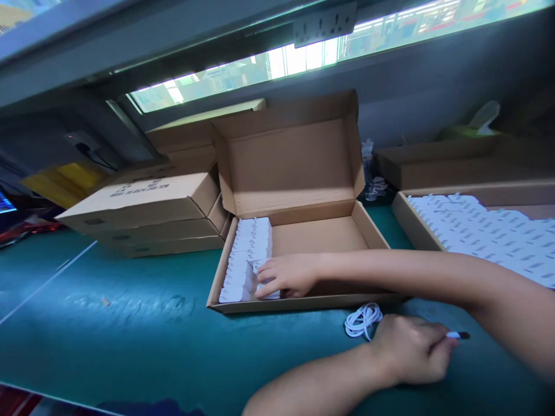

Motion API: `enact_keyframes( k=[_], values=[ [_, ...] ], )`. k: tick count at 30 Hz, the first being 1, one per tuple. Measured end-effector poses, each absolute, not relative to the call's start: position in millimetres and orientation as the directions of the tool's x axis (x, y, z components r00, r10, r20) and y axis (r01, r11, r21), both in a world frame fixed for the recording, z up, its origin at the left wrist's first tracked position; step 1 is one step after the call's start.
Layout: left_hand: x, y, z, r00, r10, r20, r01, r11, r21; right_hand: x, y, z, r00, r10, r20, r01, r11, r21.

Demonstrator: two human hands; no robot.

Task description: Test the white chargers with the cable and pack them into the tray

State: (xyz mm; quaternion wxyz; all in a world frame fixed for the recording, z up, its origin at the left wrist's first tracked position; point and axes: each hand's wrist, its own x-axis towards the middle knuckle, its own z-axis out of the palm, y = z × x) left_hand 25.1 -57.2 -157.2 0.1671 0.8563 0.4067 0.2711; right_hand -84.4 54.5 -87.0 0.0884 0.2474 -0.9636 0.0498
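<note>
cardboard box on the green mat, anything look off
Only the coiled white cable stands out: it lies loose on the green mat outside the open cardboard box, while the white items sit in neat rows inside.

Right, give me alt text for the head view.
A person's right hand rests on rows of small white items in an open cardboard box on a green bench mat. The left hand holds a small white dark-tipped object beside a coiled white cable. Stacked cardboard boxes lie to the left, and another box of white pieces to the right.
</note>
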Motion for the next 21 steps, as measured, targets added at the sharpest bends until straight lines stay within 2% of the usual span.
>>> enact_keyframes(
  k=[7,15,21],
  values=[
    [26.6,-55.9,-160.2,0.522,0.793,0.316,0.607,-0.605,0.516,-89.9,59.0,-92.1,-0.906,-0.349,0.24,-0.365,0.931,-0.022],
    [24.5,-56.1,-157.9,0.532,0.776,0.339,0.606,-0.629,0.488,-99.4,74.0,-95.9,-0.87,-0.466,0.163,-0.459,0.885,0.078],
    [26.9,-57.4,-157.7,0.536,0.793,0.289,0.621,-0.602,0.502,-89.1,72.7,-94.1,-0.884,-0.439,0.163,-0.438,0.898,0.043]
  ],
)
